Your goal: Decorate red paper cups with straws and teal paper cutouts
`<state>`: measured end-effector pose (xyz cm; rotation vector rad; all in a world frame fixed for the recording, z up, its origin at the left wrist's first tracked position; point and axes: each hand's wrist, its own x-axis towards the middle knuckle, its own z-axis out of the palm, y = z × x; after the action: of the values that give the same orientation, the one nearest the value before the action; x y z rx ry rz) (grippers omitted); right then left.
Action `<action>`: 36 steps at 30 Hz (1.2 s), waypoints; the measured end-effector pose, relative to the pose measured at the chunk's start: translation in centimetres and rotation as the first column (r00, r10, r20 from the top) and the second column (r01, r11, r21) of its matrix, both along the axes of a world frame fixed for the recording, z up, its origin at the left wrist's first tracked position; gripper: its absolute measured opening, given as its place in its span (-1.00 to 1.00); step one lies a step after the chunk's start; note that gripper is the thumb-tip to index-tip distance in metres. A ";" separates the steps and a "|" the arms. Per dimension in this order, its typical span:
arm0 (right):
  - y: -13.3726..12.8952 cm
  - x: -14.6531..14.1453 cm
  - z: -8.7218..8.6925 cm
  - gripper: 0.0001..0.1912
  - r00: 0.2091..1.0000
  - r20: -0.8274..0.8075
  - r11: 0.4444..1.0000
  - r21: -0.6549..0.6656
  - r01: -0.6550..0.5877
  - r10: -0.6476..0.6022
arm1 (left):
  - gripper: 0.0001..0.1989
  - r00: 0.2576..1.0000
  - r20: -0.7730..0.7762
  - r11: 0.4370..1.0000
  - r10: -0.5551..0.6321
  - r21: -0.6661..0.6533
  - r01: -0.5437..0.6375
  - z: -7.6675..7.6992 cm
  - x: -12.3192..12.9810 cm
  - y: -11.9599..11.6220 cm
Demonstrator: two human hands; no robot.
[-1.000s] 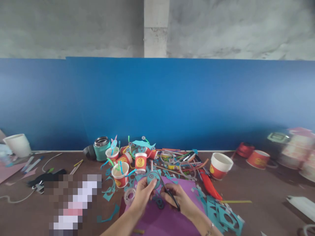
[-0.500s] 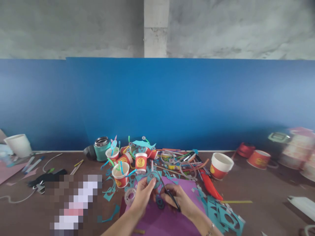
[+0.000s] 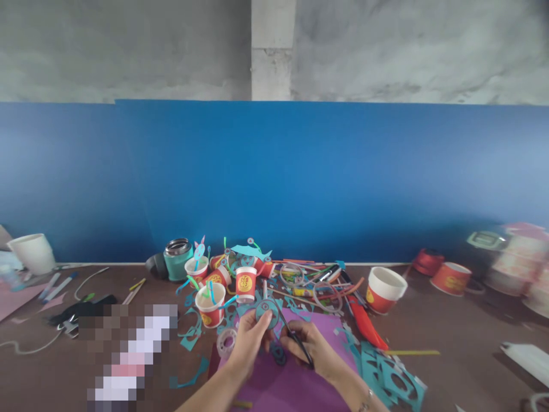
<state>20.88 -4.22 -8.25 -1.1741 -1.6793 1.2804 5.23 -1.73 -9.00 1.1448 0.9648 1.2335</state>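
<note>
Between its thumb and fingers, my left hand (image 3: 249, 337) pinches a round teal paper disc (image 3: 265, 312) with a small ringed mark on it. My right hand (image 3: 309, 341) is closed around a pair of dark-handled scissors (image 3: 300, 341), whose blades point up beside the disc's right edge. Whether the blades touch the paper I cannot tell. Below both hands lies a purple paper sheet (image 3: 330, 329), and dark ring shapes (image 3: 278, 353) show over it between the hands. A roll of clear tape (image 3: 226, 342) sits left of my left wrist.
Decorated paper cups (image 3: 210, 312) and a teal thermos (image 3: 178, 264) stand behind on the left. Pens and coloured sticks (image 3: 319, 286) heap up at the back middle. Teal paper offcuts (image 3: 397, 375) lie at right, near stacked cups (image 3: 385, 292). A blue partition (image 3: 274, 183) borders the table.
Hardly anything differs. My hands, the disc and the scissors stay almost in place, with only a very slight shift of the disc.
</note>
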 end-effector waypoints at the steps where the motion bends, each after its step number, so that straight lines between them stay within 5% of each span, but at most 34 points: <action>1: 0.0 0.0 0.0 -0.58 1.000 -0.002 1.000 0.001 -0.001 0.001 | -0.44 1.000 0.002 1.000 0.002 0.002 -0.002 0.0 0.0 0.0; 22: -0.2 -0.1 0.7 -0.61 1.000 0.003 0.999 -0.037 0.014 -0.014 | -0.43 1.000 -0.020 0.999 -0.007 -0.032 0.006 0.4 -0.1 0.0; 30: 0.1 0.1 -0.5 -0.65 1.000 -0.019 0.997 -0.072 0.016 -0.018 | -0.42 0.999 0.031 0.996 -0.021 -0.083 0.024 0.8 -0.1 -0.2; 36: -0.2 -0.1 0.5 -0.65 1.000 -0.029 0.999 -0.052 0.010 -0.011 | -0.43 0.999 0.023 0.996 -0.039 -0.083 0.041 0.2 -0.1 0.0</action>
<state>20.81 -4.42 -7.73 -1.1870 -1.6252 1.3355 5.14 -1.69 -8.85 1.0784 0.9642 1.1604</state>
